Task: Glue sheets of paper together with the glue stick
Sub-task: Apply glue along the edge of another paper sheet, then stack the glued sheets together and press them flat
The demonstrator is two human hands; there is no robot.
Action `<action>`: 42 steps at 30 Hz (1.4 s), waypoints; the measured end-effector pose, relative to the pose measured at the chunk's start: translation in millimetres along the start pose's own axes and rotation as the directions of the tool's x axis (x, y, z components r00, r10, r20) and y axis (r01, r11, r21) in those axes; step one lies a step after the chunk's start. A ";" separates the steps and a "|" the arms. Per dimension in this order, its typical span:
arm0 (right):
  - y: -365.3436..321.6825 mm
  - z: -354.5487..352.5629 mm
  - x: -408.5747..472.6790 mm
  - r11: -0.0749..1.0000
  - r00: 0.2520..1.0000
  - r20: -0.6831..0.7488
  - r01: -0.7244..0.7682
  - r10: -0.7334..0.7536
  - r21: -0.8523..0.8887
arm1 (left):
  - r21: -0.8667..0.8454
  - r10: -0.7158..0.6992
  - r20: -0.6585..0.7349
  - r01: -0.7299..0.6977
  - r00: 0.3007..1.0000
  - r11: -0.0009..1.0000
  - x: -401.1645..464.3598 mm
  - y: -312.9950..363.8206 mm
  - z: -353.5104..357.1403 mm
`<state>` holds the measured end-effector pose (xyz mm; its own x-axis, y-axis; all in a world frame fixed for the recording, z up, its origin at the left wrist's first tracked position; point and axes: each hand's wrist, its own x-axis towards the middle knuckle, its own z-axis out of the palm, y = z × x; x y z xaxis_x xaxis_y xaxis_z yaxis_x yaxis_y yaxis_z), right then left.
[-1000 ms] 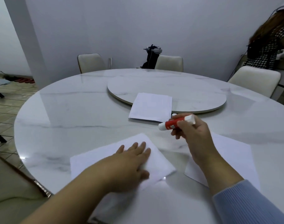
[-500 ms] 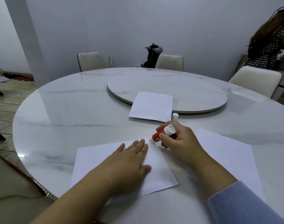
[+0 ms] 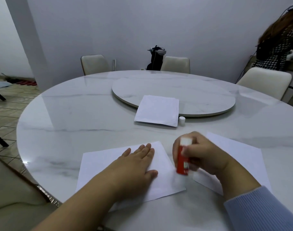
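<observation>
Head view is showing the left hand (image 3: 135,165) pressing flat on the near paper sheet (image 3: 165,165) while the right hand (image 3: 204,155) is gripping the red glue stick (image 3: 182,162) upright, tip down on it.

Marble table (image 3: 75,114) bears paper sheets (image 3: 159,179) (three), turntable (image 3: 200,97), cap (image 3: 182,120)

Right hand (image 3: 204,155) w/ the red-bodied, white-ended glue stick (image 3: 183,160) has come down & back toward the person: 1 s ago it held the stick nearly level above the worktop, half a sec ago tilted at the far right corner of the near white paper sheet (image 3: 160,179), now almost upright w/ its lower end on that sheet's right edge, blurred. The small white cap (image 3: 182,120) by the far folded sheet, hidden behind the hand 1 s ago, now shows in full.
</observation>
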<state>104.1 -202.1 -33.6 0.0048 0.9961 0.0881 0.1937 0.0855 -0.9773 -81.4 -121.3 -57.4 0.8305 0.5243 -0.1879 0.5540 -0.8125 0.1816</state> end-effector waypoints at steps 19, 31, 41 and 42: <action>6.6 -53.4 40.2 0.964 0.510 -0.860 -0.221 -0.016 -0.149 | -0.001 0.153 0.026 -0.154 0.988 0.988 9.8 15.9 -2.9; 12.0 -86.0 34.3 0.873 0.620 -0.783 -0.410 0.054 -0.264 | -0.026 0.149 0.059 -0.148 0.987 0.989 14.1 12.3 -5.6; -2.2 -98.9 -80.3 0.290 0.652 -0.703 -0.758 0.286 -0.585 | -0.179 0.178 -0.095 -0.193 0.979 0.965 24.6 16.8 -11.4; -2.1 -104.4 -85.3 0.276 0.644 -0.726 -0.763 0.241 -0.585 | -0.239 0.143 -0.172 -0.182 0.975 0.954 25.3 14.4 -11.6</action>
<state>205.7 -289.6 -19.0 0.7622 0.6462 -0.0392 0.6234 -0.7489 -0.2247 -51.8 -116.8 -48.4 0.8986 0.4388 0.0085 0.3910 -0.8093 0.4384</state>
